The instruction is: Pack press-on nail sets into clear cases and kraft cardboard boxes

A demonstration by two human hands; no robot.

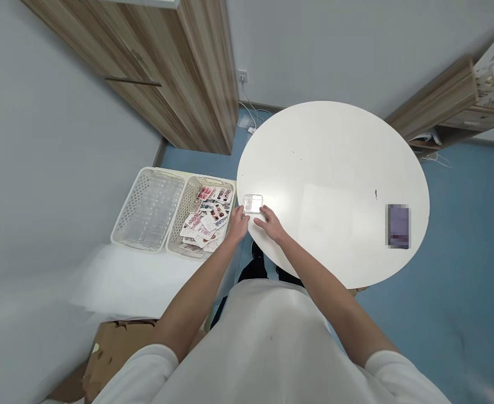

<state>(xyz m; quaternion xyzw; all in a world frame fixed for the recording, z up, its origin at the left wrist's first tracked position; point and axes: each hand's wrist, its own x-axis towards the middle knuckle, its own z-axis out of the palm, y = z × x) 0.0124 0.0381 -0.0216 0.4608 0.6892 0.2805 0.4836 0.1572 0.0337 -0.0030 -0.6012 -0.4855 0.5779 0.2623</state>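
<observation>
A small clear plastic box [253,203] lies near the left edge of the round white table [335,168]. My left hand [238,221] pinches the box's near left corner with thumb and fingers. My right hand [270,223] touches its near right corner, fingers curled onto it. Both hands meet at the box, just above the table's rim.
Two white mesh baskets stand on a low white surface to the left: one [148,207] with clear plastic boxes, the other [202,219] with several cards of press-on nails. A blurred dark object [398,225] lies at the table's right. A wooden cabinet [179,73] stands behind; cardboard [112,348] lies near left.
</observation>
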